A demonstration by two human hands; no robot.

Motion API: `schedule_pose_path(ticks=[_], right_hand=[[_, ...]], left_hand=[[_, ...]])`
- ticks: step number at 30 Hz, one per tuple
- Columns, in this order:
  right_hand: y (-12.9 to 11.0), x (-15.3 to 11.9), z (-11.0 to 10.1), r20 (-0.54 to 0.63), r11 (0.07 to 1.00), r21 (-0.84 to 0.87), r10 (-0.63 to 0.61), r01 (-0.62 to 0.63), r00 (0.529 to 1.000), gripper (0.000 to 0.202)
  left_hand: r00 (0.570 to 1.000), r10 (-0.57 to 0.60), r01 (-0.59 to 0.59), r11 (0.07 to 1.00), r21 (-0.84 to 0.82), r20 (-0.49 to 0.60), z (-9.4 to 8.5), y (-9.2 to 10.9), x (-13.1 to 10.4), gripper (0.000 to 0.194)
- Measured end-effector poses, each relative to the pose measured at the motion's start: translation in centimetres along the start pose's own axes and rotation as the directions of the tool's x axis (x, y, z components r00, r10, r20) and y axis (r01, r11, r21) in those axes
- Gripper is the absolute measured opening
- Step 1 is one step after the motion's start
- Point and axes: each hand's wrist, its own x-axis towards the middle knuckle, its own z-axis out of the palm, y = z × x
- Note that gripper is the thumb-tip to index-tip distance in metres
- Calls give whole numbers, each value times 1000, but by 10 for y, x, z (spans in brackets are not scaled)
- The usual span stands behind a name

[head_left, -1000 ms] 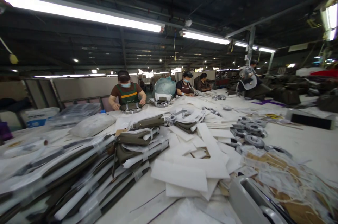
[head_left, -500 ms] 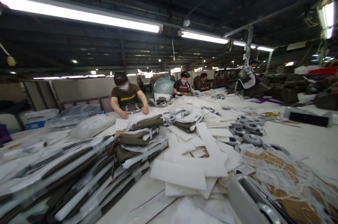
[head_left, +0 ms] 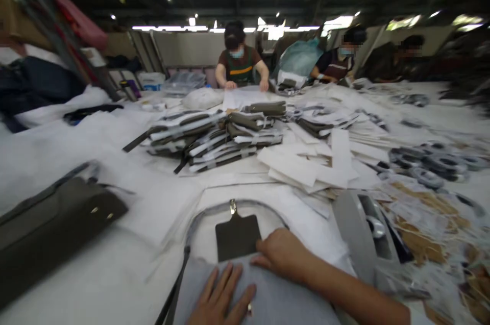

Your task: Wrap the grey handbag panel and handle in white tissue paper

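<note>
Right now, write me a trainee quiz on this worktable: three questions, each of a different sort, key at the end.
1. True or false: the left hand has its fingers spread on the pale grey material.
2. At which end of the dark tab is the metal clip?
A) The near end
B) The far end
C) Neither end
3. Which of the person's hands is closer to the dark tab?

Key: 1. True; 2. B; 3. The right hand.
</note>
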Motion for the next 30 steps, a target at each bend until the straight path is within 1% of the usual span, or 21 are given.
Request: schedule_pose_path(ticks=[2, 3, 5, 8, 11, 13, 15, 17, 19, 20, 22, 23, 25, 26, 27, 28, 29, 30], right_hand=[[-1, 1, -3, -11, 998, -55, -28, 27, 1000, 58], [-1, 0, -4, -22, 996, -75, -43, 41, 999, 58], [0, -4, -5, -48, 994, -100, -56, 51, 997, 55], [-1, -9, -10, -116, 997, -58, -53, 46, 992, 45], [-3, -3, -22, -261, 993, 114, 7, 24, 965, 33], [-6, 12, -31, -336, 972, 236, 88, -6, 938, 29], [-8, 32, -37, -340, 947, 319, 148, -34, 929, 31], [-10, 52, -39, -305, 928, 369, 175, -54, 936, 33], [-12, 62, -38, -287, 908, 415, 185, -52, 940, 36], [-13, 61, -38, -294, 900, 434, 179, -36, 939, 39], [-17, 49, -37, -327, 888, 459, 144, 24, 934, 46], [-19, 39, -36, -351, 883, 462, 102, 77, 931, 46], [-23, 12, -32, -411, 870, 430, -51, 243, 910, 37], [-24, -2, -28, -433, 857, 393, -148, 334, 889, 34], [-24, -15, -24, -440, 841, 349, -243, 414, 865, 35], [-24, -26, -19, -428, 828, 305, -322, 471, 844, 39], [-24, -36, -13, -403, 823, 268, -376, 500, 834, 46], [-23, -44, -7, -372, 829, 240, -401, 504, 837, 52]], left_hand=[[992, -37, 38, 999, -4, 121, -16, 16, -13, 78], [984, -55, 58, 998, -10, 168, -23, 21, -14, 81], [973, -79, 87, 996, -27, 216, -32, 26, -13, 80], [971, -83, 93, 995, -36, 225, -35, 27, -7, 76], [975, -72, 79, 996, -27, 212, -35, 27, -5, 74], [978, -62, 69, 997, -29, 198, -35, 27, -5, 73], [980, -60, 68, 997, -37, 192, -37, 28, -5, 72], [980, -62, 72, 996, -47, 189, -37, 28, -5, 71], [981, -64, 75, 996, -52, 181, -37, 28, -5, 70], [983, -62, 72, 996, -55, 175, -37, 28, -5, 70], [986, -55, 65, 996, -58, 160, -36, 28, -5, 70], [987, -53, 62, 996, -59, 149, -35, 28, -6, 70], [992, -45, 52, 997, -63, 122, -35, 27, -6, 68], [994, -37, 44, 997, -67, 103, -35, 27, -6, 67], [996, -26, 32, 997, -74, 83, -35, 26, -6, 66], [998, -10, 15, 996, -83, 63, -36, 26, -6, 64], [999, 5, -1, 996, -93, 42, -36, 26, -6, 63], [1000, 16, -13, 995, -103, 24, -36, 26, -6, 61]])
